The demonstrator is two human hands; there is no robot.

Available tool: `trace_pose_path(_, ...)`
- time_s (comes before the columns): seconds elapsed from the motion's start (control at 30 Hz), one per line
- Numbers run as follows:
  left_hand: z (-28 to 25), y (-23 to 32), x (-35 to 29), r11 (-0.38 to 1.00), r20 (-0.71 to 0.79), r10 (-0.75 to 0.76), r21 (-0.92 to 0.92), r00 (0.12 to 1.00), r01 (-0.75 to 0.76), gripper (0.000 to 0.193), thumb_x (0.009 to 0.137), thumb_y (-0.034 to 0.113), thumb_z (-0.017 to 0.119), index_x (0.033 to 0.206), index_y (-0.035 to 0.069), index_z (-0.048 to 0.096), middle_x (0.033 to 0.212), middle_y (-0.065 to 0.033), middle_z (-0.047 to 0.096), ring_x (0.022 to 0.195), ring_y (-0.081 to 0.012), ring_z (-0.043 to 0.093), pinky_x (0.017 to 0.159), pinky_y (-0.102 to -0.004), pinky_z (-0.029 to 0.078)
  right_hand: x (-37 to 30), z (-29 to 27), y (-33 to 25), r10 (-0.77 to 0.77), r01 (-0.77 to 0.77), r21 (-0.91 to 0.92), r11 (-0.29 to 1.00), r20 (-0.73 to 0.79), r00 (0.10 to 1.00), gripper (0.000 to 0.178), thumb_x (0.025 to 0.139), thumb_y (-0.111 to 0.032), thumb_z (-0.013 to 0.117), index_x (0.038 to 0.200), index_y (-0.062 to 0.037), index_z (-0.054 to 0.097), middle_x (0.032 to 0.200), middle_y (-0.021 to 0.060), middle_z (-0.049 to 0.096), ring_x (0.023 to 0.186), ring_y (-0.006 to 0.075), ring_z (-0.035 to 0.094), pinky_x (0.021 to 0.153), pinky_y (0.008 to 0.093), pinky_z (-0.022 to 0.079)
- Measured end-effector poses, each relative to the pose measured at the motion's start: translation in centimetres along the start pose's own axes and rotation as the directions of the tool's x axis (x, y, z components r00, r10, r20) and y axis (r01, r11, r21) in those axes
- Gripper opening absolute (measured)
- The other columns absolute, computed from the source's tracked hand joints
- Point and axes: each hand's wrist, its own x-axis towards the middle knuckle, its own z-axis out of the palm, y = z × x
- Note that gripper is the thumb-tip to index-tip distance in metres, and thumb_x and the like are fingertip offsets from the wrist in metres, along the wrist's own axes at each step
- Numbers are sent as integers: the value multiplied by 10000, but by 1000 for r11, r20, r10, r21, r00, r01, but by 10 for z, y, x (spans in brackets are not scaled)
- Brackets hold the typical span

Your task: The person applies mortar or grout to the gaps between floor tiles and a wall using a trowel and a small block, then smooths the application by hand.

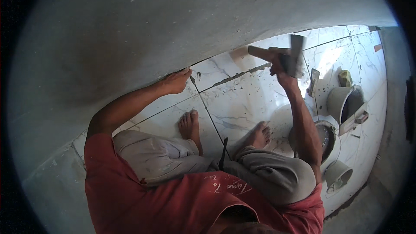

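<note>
My right hand (281, 63) is raised over the tiled floor, closed around a trowel-like tool (297, 56). A flat grey blade stands out on the tool's right side. A pale wooden piece (260, 53) juts out to the left of the same hand; whether it is the tool's handle I cannot tell. My left hand (177, 82) rests at the foot of the grey wall (143, 30), fingers stretched out along the edge where wall and floor tiles (229, 99) meet. Nothing shows in it.
At the right stand a pale bucket (340, 102), a second bucket (328, 136) with grey stuff inside, and a smaller pale container (338, 175). A long flat tool (313, 82) and a yellowish lump (345, 78) lie nearby. Grey crumbs dot the tiles. My bare feet (189, 128) are between the hands.
</note>
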Motion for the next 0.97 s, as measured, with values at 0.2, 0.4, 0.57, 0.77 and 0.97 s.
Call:
trace_pose_path(0.2,13,-11,5,999,-26,32,-23,999,-33,568,805,-16,396,1359,-72,284,1431,-249,260,1335,-348,263,1102,-385,230,1,0,-19,-29,25,-69,997,-49,998,259,876,-150,557,1074,15,578,728,66,574,504,96,509,441,245,433)
trace_pose_path(0.4,5,-9,2,998,13,3,-67,1000,-2,574,807,2,399,1366,-56,283,1431,-252,255,1323,-360,281,1091,-389,252,7,-10,-9,6,-16,-85,996,-109,994,214,885,-145,560,1015,19,603,656,63,564,490,99,522,424,239,431)
trace_pose_path(0.57,1,-6,2,999,23,17,-32,1000,-17,583,803,3,399,1370,-52,277,1452,-242,215,1329,-354,272,1093,-379,250,17,-27,-3,70,-80,-88,993,-111,991,228,873,-147,603,1027,18,574,701,76,583,513,104,539,420,235,434)
trace_pose_path(0.77,-1,-8,2,998,40,22,-53,999,-20,588,796,-2,398,1366,-68,273,1455,-244,207,1340,-345,255,1103,-368,230,22,-38,0,0,-19,-102,995,-179,984,250,883,-175,571,1002,43,600,680,79,571,475,108,504,423,242,424)
trace_pose_path(0.97,4,-11,3,994,39,12,-112,999,-7,606,778,-33,380,1371,-70,262,1453,-253,205,1349,-359,225,1113,-371,208,25,-35,10,46,-71,-115,991,-203,978,273,862,-162,607,1076,-1,557,801,115,616,514,125,553,436,255,468)
